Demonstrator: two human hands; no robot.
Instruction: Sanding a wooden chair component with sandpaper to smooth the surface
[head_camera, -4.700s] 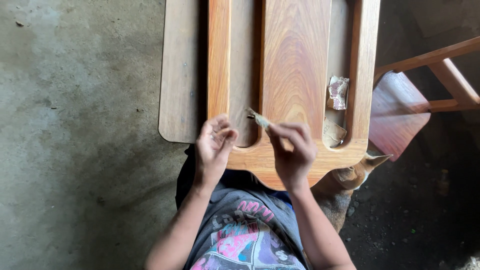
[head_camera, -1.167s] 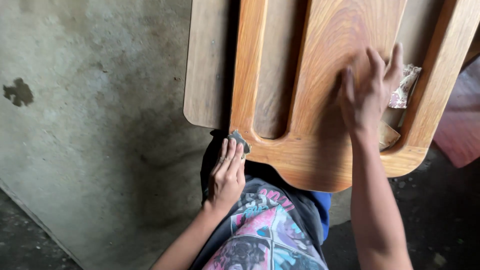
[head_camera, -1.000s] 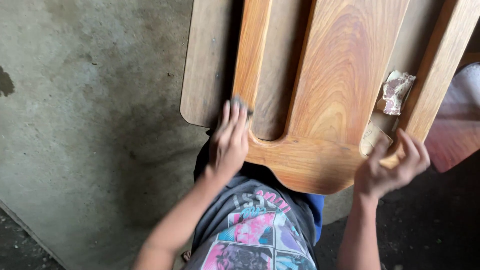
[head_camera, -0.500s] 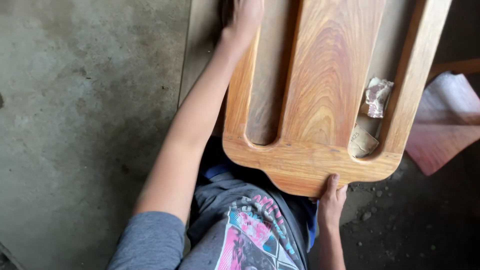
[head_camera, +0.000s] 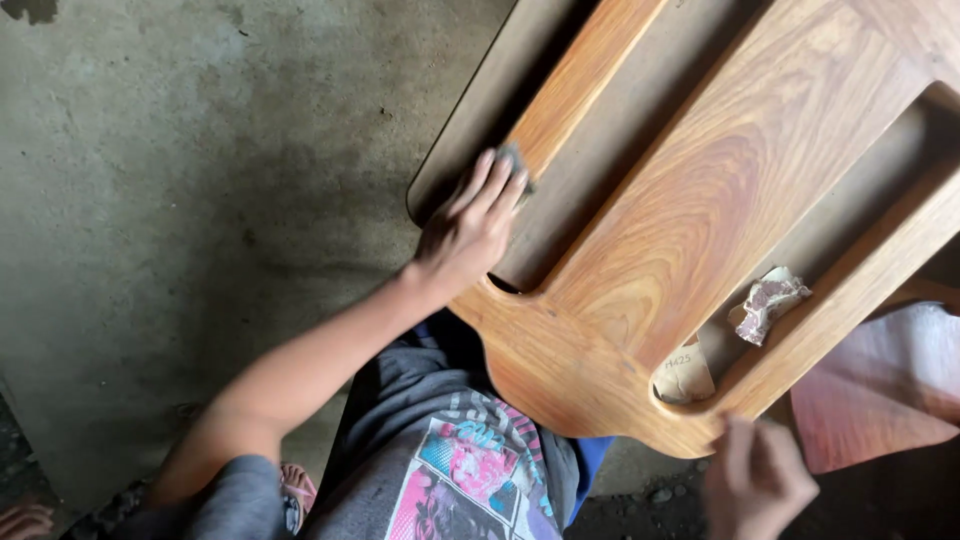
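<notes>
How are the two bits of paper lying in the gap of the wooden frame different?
The crumpled scrap is scrunched into a lumpy wad, while the tan piece lies mostly flat with one curled edge. The crumpled scrap looks whitish with reddish-brown patches; the tan piece is plain tan. The crumpled scrap sits farther up the gap, the tan piece at its rounded end. Both rest in the same opening of the wooden frame, and neither is touched by a hand.

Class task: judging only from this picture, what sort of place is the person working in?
Probably a small woodworking workshop: a varnished slatted wooden panel rests over a bare concrete floor, with scraps of used sandpaper in its gap.
</notes>
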